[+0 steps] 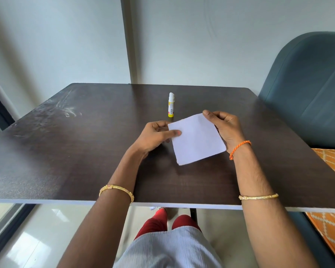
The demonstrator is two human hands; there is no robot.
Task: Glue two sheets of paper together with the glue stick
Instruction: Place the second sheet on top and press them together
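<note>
A white square of paper (197, 141) is held slightly above the dark table (66, 151), near its middle. Along its lower edge a second layer shows, so the sheets lie stacked. My left hand (155, 137) pinches the paper's left edge, thumb on top. My right hand (225, 128) grips the far right corner. The glue stick (171, 105), yellow with a white cap, stands upright just beyond the paper, apart from both hands.
A dark blue padded chair (307, 89) stands at the table's right side, with an orange patterned cloth (331, 161) below it. A grey wall runs behind the table. The table's near edge crosses over my forearms.
</note>
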